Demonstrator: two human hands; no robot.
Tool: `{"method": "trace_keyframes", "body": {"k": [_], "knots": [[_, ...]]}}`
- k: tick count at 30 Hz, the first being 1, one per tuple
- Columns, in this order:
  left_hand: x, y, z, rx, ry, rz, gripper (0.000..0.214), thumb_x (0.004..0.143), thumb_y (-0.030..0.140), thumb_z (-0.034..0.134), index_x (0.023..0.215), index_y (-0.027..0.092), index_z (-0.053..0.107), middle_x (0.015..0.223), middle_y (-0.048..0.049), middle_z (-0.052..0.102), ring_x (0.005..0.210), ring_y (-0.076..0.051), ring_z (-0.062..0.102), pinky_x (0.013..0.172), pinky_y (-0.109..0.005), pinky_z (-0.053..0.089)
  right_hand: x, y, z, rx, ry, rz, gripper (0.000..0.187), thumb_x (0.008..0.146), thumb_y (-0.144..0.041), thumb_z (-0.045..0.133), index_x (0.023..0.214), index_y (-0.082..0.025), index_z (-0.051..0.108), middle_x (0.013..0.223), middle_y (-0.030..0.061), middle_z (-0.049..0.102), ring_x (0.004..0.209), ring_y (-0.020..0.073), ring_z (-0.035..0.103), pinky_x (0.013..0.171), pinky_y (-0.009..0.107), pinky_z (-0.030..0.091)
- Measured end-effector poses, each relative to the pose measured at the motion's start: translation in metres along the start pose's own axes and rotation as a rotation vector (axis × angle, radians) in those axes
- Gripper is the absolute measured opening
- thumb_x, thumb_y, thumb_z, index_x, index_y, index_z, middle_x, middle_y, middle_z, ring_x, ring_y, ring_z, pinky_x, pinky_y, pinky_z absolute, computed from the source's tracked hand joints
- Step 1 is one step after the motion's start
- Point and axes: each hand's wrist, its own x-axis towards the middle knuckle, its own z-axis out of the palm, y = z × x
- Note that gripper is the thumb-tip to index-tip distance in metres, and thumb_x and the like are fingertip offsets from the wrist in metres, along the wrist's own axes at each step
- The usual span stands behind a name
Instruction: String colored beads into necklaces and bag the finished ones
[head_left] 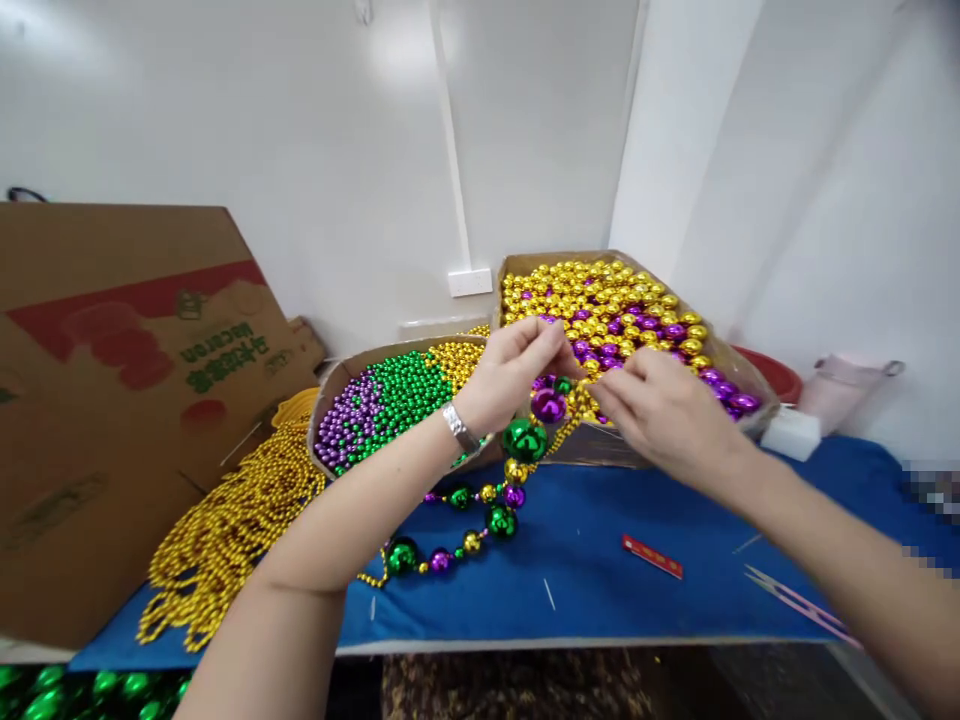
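My left hand (514, 372) and my right hand (660, 405) are raised close together over the blue table (600, 560), both with fingers pinched on a bead string (517, 470). The string carries large green, purple and gold balls; it hangs from my fingers and trails down onto the cloth toward the left. A metal watch band sits on my left wrist. Just behind my hands stands a cardboard box of large gold and purple beads (622, 310). A second box of small purple, green and gold beads (382, 400) lies behind my left hand.
A heap of gold bead strands (225, 530) lies at the table's left. A big flattened cardboard carton (112, 380) leans at the far left. A red strip (651, 556), pink scissors (802, 600), a white block (789, 432) and green beads (90, 692) below the edge are nearby.
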Motion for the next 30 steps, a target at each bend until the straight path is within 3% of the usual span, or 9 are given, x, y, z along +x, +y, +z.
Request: {"method": "trace_keyframes", "body": {"k": [4,10,15,17,19,22,25,30], "knots": [[0.022,0.032,-0.005,0.021,0.064,0.037,0.027,0.089,0.031,0.049,0.066,0.015,0.052,0.061,0.0002,0.057,0.076,-0.015,0.065,0.07,-0.029,0.052,0.044,0.015,-0.021,-0.086,0.064,-0.076,0.043,0.093,-0.034,0.038,0.055,-0.017,0.05,0.065,0.0025,0.041,0.063,0.014,0.041,0.059,0.03,0.032],[0.046,0.089,-0.008,0.155,0.129,0.117,0.028,0.088,0.031,0.051,0.066,0.014,0.049,0.061,0.0005,0.055,0.081,-0.018,0.066,0.075,-0.033,0.051,0.102,0.029,-0.064,-0.436,0.06,-0.174,0.064,0.095,-0.04,0.018,0.062,-0.006,0.06,0.08,0.0077,0.059,0.084,0.0159,0.056,0.061,0.031,0.033],[0.049,0.124,-0.007,0.291,0.113,0.256,0.034,0.094,0.023,0.029,0.068,0.01,0.046,0.058,0.0046,0.047,0.082,-0.017,0.066,0.075,-0.037,0.045,0.124,0.026,-0.097,-0.328,0.032,-0.169,0.079,0.081,-0.046,-0.001,0.064,-0.001,0.061,0.091,0.0038,0.061,0.1,0.0237,0.053,0.06,0.039,0.028],[0.045,0.122,-0.008,0.289,0.088,0.299,0.034,0.093,0.02,0.028,0.066,0.009,0.045,0.056,0.0056,0.045,0.078,-0.016,0.066,0.073,-0.037,0.044,0.122,0.025,-0.096,-0.194,0.029,-0.171,0.073,0.081,-0.051,0.006,0.057,-0.005,0.057,0.087,-0.0002,0.061,0.102,0.0236,0.052,0.061,0.039,0.028],[0.039,0.111,-0.011,0.261,0.083,0.284,0.029,0.091,0.021,0.04,0.065,0.011,0.046,0.056,0.0053,0.047,0.074,-0.016,0.067,0.071,-0.033,0.047,0.114,0.026,-0.086,-0.062,0.026,-0.17,0.061,0.084,-0.053,0.027,0.049,-0.01,0.051,0.078,-0.0018,0.06,0.099,0.0199,0.054,0.065,0.034,0.032],[0.031,0.094,-0.016,0.225,0.056,0.226,0.023,0.085,0.021,0.055,0.065,0.013,0.051,0.06,0.0024,0.052,0.074,-0.015,0.065,0.068,-0.028,0.05,0.101,0.032,-0.07,0.023,0.001,-0.193,0.048,0.086,-0.043,0.047,0.046,-0.016,0.044,0.065,-0.0012,0.053,0.083,0.0133,0.055,0.067,0.029,0.037],[0.027,0.09,-0.018,0.243,0.019,0.243,0.021,0.083,0.021,0.059,0.064,0.013,0.053,0.061,0.0011,0.055,0.07,-0.014,0.064,0.067,-0.027,0.049,0.096,0.038,-0.067,0.026,-0.019,-0.236,0.044,0.089,-0.039,0.043,0.05,-0.02,0.037,0.063,-0.0013,0.046,0.073,0.0109,0.049,0.069,0.029,0.036],[0.016,0.079,-0.023,0.432,-0.124,0.343,0.026,0.089,0.025,0.049,0.066,0.013,0.054,0.061,0.0001,0.058,0.064,-0.012,0.06,0.066,-0.026,0.046,0.08,0.036,-0.058,0.018,-0.063,-0.29,0.039,0.091,-0.031,0.034,0.053,-0.022,0.036,0.062,-0.0007,0.039,0.065,0.0122,0.035,0.066,0.031,0.031]]}}
